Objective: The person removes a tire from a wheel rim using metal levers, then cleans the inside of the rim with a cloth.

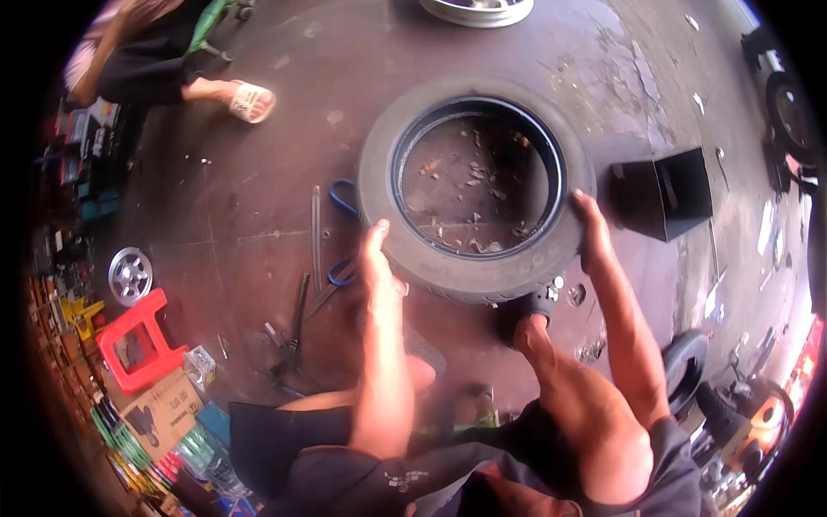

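A black tire [478,276] lies in front of me with its open middle facing up. Scraps on the floor show through the hole. My left hand [376,263] grips the tire's near left side, thumb up along the sidewall. At the right edge, my right hand [592,231] is closed on it in the same way. The fingers of both hands are mostly hidden behind the tire. Blue loops [342,274] poke out beside the tire near my left hand. Just below its near edge is my shoe [538,303].
A black open box [680,194] stands at the right. Long metal bars [316,237] lie left of the tire. A silver wheel rim [478,12] is at the far edge. Another person's sandalled foot [251,102] is far left; a red plastic stool [142,340] lies nearer.
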Demonstrator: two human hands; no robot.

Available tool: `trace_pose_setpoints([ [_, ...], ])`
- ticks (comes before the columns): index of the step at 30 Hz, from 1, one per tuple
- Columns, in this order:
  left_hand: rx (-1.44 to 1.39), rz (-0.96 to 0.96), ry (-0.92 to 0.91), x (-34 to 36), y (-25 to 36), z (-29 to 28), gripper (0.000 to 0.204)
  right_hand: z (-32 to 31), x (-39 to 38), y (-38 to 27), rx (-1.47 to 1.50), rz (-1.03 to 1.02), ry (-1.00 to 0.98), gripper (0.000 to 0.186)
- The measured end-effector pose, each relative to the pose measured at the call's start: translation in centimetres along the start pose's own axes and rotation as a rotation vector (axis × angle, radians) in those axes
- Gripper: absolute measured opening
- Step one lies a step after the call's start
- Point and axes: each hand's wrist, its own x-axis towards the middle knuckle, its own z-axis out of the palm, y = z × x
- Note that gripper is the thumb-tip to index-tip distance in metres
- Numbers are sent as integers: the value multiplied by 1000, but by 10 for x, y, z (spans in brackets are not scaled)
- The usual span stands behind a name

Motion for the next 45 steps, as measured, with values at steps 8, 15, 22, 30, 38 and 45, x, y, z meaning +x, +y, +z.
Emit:
trace_pose_setpoints([
  [8,44,270,-169,18,24,-19,55,-1,20,39,253,-158,52,70],
  [15,-278,241,-325,-5,-1,-9,67,-16,-25,-7,496,-458,85,73],
  [22,75,385,-135,28,7,4,56,2,38,51,512,-217,108,61],
  [30,-35,115,-133,25,-51,-47,52,-7,-26,87,220,-143,143,73],
  [38,25,200,-245,50,-57,-43,66,-34,16,101,-637,-611,502,83],
  [45,126,297,-180,7,-30,-23,72,-11,13,33,291,-46,137,65],
])
